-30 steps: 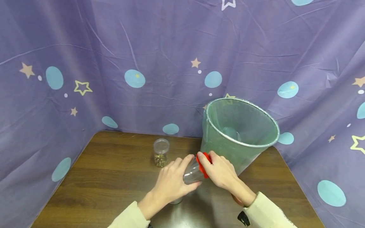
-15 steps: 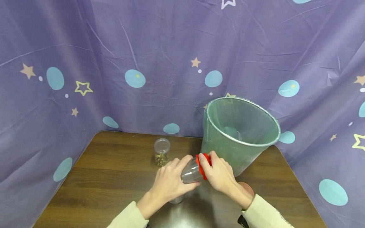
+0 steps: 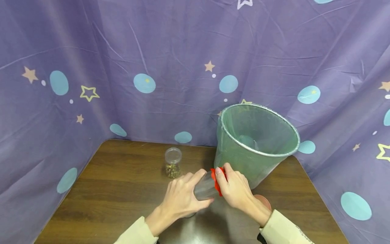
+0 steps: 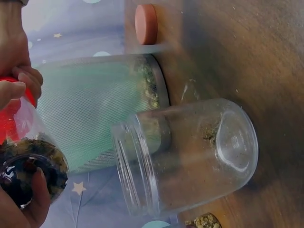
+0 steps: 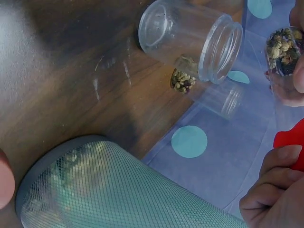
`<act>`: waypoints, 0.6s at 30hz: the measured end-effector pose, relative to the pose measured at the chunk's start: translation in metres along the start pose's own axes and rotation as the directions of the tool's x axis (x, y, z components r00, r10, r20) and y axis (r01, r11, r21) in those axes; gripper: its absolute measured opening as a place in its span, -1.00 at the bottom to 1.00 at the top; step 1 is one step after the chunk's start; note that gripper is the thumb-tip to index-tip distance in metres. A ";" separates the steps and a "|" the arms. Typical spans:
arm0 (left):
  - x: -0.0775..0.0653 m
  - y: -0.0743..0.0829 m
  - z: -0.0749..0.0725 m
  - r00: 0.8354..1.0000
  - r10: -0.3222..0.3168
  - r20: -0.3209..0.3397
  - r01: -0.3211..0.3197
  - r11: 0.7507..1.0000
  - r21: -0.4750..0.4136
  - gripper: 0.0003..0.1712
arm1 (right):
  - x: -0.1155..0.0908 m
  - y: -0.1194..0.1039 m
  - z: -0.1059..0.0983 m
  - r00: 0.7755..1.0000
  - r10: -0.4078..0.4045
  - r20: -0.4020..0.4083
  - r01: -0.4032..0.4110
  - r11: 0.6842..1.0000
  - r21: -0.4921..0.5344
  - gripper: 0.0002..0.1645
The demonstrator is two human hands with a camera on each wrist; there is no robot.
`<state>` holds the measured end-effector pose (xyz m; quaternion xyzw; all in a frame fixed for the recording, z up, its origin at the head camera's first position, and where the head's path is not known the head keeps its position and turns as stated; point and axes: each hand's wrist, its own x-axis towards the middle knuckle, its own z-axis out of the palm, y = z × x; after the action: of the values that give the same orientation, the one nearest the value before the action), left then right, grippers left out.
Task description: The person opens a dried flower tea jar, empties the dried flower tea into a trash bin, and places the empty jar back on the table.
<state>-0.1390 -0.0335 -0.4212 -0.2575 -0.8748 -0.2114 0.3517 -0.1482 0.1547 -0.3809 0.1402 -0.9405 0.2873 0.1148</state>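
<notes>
A clear jar [image 3: 203,188] with dried, dark and yellowish bits inside is tilted between the two hands, above the table. My left hand [image 3: 179,196] grips its body, thumb and fingers around the sides. With thumb and fingers, my right hand [image 3: 236,188] holds the scalloped red lid [image 3: 217,183] on the jar's right end. Right below stands a wide, lidless clear jar [image 4: 190,156] with a few crumbs at its bottom, mostly hidden by the left hand in the head view. Behind, a narrower clear jar [image 3: 173,164] is partly filled with dried yellow-green buds.
A green mesh wastebasket [image 3: 243,162] stands at the back right, with yellowish bits showing through its base in the left wrist view. A round pink lid [image 3: 263,201] lies on the wooden table [image 3: 122,189], by the right forearm. Patterned purple cloth [image 3: 182,67] hangs behind.
Both hands have lowered slightly with the red-lidded jar. More of the pink lid shows beside the right forearm. The wastebasket and standing jars have stayed put.
</notes>
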 end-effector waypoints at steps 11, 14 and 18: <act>0.000 0.002 0.000 1.000 0.006 0.013 -0.006 1.000 0.016 -0.15 | -0.003 0.009 0.004 0.994 -0.091 -0.052 0.093 0.995 0.025 -0.69; 0.001 0.003 0.000 0.997 -0.035 0.068 0.038 0.998 -0.047 -0.20 | -0.002 0.013 0.003 0.979 -0.177 -0.100 0.177 0.984 -0.008 -0.73; 0.003 0.006 -0.004 0.978 -0.127 0.167 0.158 0.970 -0.187 -0.29 | 0.003 0.016 -0.001 0.920 -0.355 -0.166 0.348 0.935 -0.069 -0.85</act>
<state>-0.1352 -0.0302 -0.4156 -0.2435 -0.8899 -0.3022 0.2395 -0.1559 0.1670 -0.3874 0.2785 -0.8915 0.2555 0.2498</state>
